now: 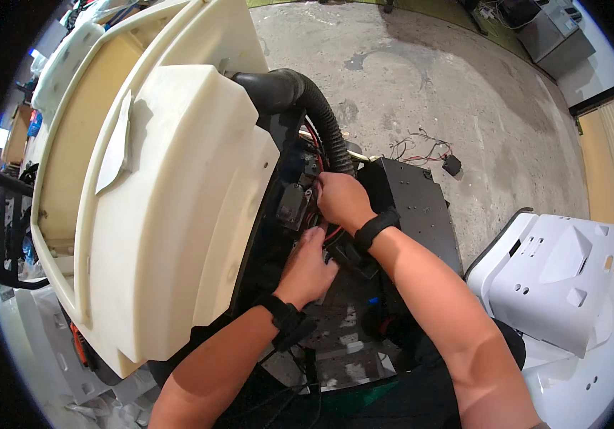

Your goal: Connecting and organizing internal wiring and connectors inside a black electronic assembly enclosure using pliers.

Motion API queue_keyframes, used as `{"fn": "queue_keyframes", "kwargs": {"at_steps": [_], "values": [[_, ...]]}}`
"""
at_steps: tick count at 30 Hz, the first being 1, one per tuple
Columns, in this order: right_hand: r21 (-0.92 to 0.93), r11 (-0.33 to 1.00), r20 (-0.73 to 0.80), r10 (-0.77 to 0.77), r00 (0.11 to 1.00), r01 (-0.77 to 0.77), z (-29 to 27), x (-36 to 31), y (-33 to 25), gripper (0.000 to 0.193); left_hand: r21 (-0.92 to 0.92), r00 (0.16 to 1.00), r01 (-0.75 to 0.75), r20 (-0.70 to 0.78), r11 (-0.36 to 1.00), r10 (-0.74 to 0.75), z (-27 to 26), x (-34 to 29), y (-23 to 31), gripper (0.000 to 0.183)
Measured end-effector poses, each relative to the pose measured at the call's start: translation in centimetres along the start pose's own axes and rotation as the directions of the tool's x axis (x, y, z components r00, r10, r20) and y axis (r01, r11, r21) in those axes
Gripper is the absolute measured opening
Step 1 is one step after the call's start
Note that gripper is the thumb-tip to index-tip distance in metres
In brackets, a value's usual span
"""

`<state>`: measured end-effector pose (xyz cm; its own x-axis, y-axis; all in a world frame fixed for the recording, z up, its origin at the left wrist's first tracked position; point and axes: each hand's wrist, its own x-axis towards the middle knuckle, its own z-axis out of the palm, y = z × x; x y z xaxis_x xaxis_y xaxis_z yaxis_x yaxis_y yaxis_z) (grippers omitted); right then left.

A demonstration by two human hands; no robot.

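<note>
Both my hands are inside a dark opening of a machine, beside a large cream plastic shell point(185, 193). My right hand point(346, 204) is closed, its fingers curled down among thin wires under a black corrugated hose point(328, 118). Just below and to the left, my left hand point(307, 266) has thumb and fingers drawn together, with the fingertips reaching into the same wiring. Red and black wires point(333, 233) show between the two hands. A black boxy part point(292, 204) sits left of my fingers. What each set of fingertips pinches is hidden.
A black metal panel point(421, 207) borders the opening on the right. White molded covers point(550, 272) lie at the lower right. On the concrete floor point(493, 93) rests a small black part point(451, 165) with loose wires. A grey cabinet point(553, 36) stands at the far right.
</note>
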<state>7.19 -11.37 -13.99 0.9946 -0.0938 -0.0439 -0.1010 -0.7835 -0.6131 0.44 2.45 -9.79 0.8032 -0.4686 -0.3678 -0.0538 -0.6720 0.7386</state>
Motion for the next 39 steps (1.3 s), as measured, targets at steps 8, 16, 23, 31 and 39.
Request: {"fn": "queue_keyframes", "kwargs": {"at_steps": [8, 16, 23, 31, 39], "values": [[-0.142, 0.99, -0.002, -0.023, 1.0, 0.023, -0.8, 1.1, 0.9, 0.013, 0.09, 0.998, -0.052, 0.041, 0.995, 0.049, -1.4, -1.9, 1.2, 0.059], [-0.188, 0.982, 0.08, -0.002, 0.997, 0.017, -0.6, 0.1, 0.5, 0.013, 0.225, 0.996, -0.061, 0.071, 0.972, 0.046, -1.6, -3.3, 0.2, 0.059], [0.024, 0.996, 0.077, 0.089, 0.993, -0.091, -0.8, -2.0, 0.3, 0.021, 0.263, 0.992, -0.078, 0.114, 0.962, 0.049, -2.2, -4.0, 0.1, 0.062], [0.429, 0.878, -0.023, 0.246, 0.969, -0.213, -4.5, -3.7, 4.4, 0.027, 0.334, 0.987, -0.129, 0.138, 0.934, 0.087, -2.2, -4.2, 0.2, 0.061], [-0.349, 0.935, 0.375, 0.076, 0.924, 0.065, -7.3, -6.7, 6.4, 0.017, 0.356, 0.985, -0.062, 0.173, 0.933, -0.001, -2.2, -3.5, 1.8, 0.061]]}}
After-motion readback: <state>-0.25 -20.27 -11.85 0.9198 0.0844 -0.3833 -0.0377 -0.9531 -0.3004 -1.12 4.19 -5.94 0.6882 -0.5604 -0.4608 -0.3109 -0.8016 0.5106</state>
